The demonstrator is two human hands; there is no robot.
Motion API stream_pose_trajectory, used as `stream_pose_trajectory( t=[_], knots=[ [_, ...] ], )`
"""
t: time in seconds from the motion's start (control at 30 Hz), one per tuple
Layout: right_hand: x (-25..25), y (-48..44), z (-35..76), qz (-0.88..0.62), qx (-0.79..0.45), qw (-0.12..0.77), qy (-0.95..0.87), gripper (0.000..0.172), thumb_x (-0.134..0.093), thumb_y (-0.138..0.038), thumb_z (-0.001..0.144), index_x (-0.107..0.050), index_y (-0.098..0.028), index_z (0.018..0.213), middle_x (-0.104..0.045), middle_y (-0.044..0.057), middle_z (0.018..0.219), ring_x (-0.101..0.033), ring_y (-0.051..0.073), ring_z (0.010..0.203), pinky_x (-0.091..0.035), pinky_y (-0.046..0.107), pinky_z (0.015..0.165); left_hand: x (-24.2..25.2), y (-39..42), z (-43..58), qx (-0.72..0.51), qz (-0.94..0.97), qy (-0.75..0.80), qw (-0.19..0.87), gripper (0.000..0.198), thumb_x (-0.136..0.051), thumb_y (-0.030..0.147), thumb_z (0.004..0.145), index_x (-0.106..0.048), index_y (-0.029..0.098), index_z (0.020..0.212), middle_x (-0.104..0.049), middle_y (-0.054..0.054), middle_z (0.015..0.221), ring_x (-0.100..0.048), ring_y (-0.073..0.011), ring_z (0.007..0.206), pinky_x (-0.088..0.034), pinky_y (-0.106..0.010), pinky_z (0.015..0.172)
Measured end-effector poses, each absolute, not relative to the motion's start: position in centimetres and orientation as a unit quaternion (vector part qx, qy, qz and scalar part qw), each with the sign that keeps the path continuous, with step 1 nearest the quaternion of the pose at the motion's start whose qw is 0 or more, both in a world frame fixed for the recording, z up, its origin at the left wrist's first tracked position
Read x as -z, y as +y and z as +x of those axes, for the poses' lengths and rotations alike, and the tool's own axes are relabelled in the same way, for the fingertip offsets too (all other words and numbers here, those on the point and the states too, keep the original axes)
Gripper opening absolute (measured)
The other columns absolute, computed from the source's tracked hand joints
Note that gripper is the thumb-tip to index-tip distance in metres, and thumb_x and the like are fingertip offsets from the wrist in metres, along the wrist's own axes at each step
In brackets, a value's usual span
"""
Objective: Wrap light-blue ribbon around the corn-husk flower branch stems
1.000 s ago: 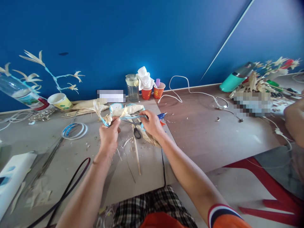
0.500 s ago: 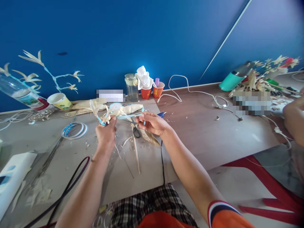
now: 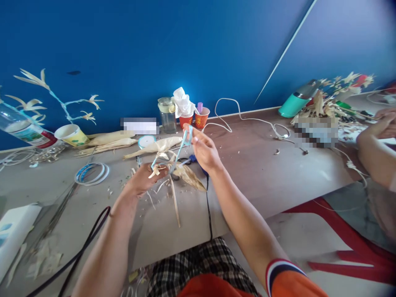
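My left hand [image 3: 140,180] is closed around a small branch of pale dried-husk flowers [image 3: 161,156], its stem wrapped in light blue. From there a light blue tape [image 3: 179,149] runs up to my right hand [image 3: 204,152], whose fingers pinch its other end higher and to the right. The tape is stretched between the hands. Below them lie a dry brown husk [image 3: 193,178] and a thin straw-coloured strip [image 3: 175,202]. A blue-tipped tool [image 3: 192,158] with a black cord lies behind the right wrist; its kind is unclear.
Husk bundles [image 3: 108,142], a roll of tape [image 3: 147,141] and white-blue rings [image 3: 92,173] lie on the table. Behind stand a jar [image 3: 167,115] and red paper cups [image 3: 202,119]. Finished-looking flower branches [image 3: 64,105] rise at left. Another person's arm [image 3: 377,152] rests at right.
My right hand has lifted, pulling the blue tape upward from nearly level to a steep slant. My left hand has turned and moved right and slightly down with the flower branch.
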State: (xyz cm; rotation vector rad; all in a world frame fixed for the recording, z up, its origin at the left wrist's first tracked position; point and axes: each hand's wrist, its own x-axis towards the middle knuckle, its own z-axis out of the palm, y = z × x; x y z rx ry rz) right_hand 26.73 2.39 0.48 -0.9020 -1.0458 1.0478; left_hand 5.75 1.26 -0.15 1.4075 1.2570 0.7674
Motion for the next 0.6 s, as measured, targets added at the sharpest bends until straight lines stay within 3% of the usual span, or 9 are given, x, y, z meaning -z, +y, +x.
stream_pose_trajectory(
  t=[0.1,0.2,0.33,0.47,0.6],
  knots=[
    [1.0,3.4,26.7,-0.544,-0.365,0.546,-0.522,0.029,-0.068,-0.032,0.071,-0.065,-0.020,0.098,-0.062,0.008,0.115,-0.049,0.023,0.120,-0.037,0.037,0.100,0.1,1.0,6.0,-0.302,0.520,0.486,0.634,0.021,-0.078,0.032,0.055,-0.067,0.015,0.063,-0.049,0.002,0.052,-0.032,-0.0059,0.044,-0.022,-0.021,0.043],
    [2.0,3.9,26.8,-0.617,-0.304,0.444,-0.574,0.016,-0.065,-0.028,0.074,-0.066,-0.019,0.087,-0.062,0.008,0.114,-0.052,0.022,0.115,-0.035,0.036,0.102,0.1,0.8,6.0,-0.308,0.455,0.476,0.687,0.026,-0.081,0.030,0.051,-0.064,0.015,0.064,-0.043,0.004,0.050,-0.031,-0.0043,0.042,-0.020,-0.020,0.043],
    [2.6,3.6,26.8,-0.652,-0.149,0.424,-0.611,0.018,-0.055,-0.029,0.083,-0.069,-0.018,0.083,-0.057,0.011,0.126,-0.046,0.024,0.123,-0.029,0.038,0.105,-0.6,0.3,5.8,-0.330,0.437,0.432,0.717,0.027,-0.083,0.029,0.052,-0.062,0.015,0.064,-0.042,0.004,0.050,-0.035,-0.0054,0.044,-0.025,-0.022,0.046],
    [3.1,3.4,27.2,-0.706,-0.025,0.351,-0.614,0.024,-0.050,-0.024,0.084,-0.070,-0.018,0.071,-0.059,0.010,0.124,-0.035,0.029,0.128,-0.020,0.048,0.106,-1.5,0.0,5.3,-0.383,0.439,0.385,0.715,0.030,-0.082,0.027,0.056,-0.055,0.015,0.055,-0.037,0.005,0.050,-0.030,-0.0037,0.044,-0.027,-0.024,0.047],
    [2.5,3.4,28.0,-0.750,-0.008,0.367,-0.551,0.021,-0.053,-0.032,0.081,-0.067,-0.018,0.074,-0.061,0.012,0.111,-0.042,0.031,0.117,-0.027,0.050,0.098,-1.6,0.3,5.1,-0.415,0.418,0.374,0.716,0.034,-0.082,0.028,0.056,-0.051,0.016,0.056,-0.026,0.009,0.046,-0.022,-0.0017,0.041,-0.021,-0.022,0.044]
  ],
)
